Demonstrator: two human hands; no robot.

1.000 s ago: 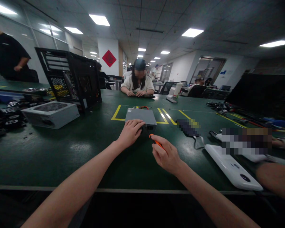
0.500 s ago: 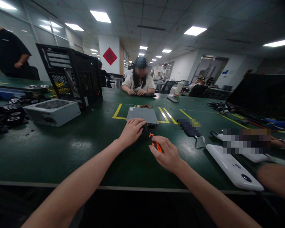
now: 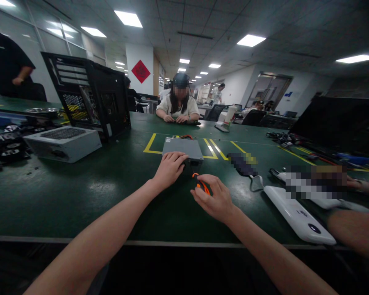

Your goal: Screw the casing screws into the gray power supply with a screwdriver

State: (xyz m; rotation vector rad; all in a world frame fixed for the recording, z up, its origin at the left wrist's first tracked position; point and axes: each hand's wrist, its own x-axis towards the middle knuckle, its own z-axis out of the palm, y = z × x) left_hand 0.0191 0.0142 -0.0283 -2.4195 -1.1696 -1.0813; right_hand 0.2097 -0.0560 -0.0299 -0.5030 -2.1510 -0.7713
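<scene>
A grey metal power supply box (image 3: 184, 147) lies on the green table, with red and black wires at its far side. My left hand (image 3: 170, 170) rests on the box's near left edge, its fingers laid over the top and around the corner. Just right of it, my right hand (image 3: 213, 195) is closed on an orange and black screwdriver (image 3: 202, 184). The tool's thin tip points toward the near side of the box, by its socket; whether it touches is too small to tell.
A black computer case (image 3: 110, 102) and another power supply (image 3: 64, 143) stand at the left. White devices (image 3: 298, 213) and a neighbour's arm (image 3: 353, 229) are at the right. A person (image 3: 180, 102) sits across the table (image 3: 141, 135).
The view has shifted slightly, moving the surroundings a little left in the picture. Both hands keep nearly the same places, the left on the box, the right on the screwdriver.
</scene>
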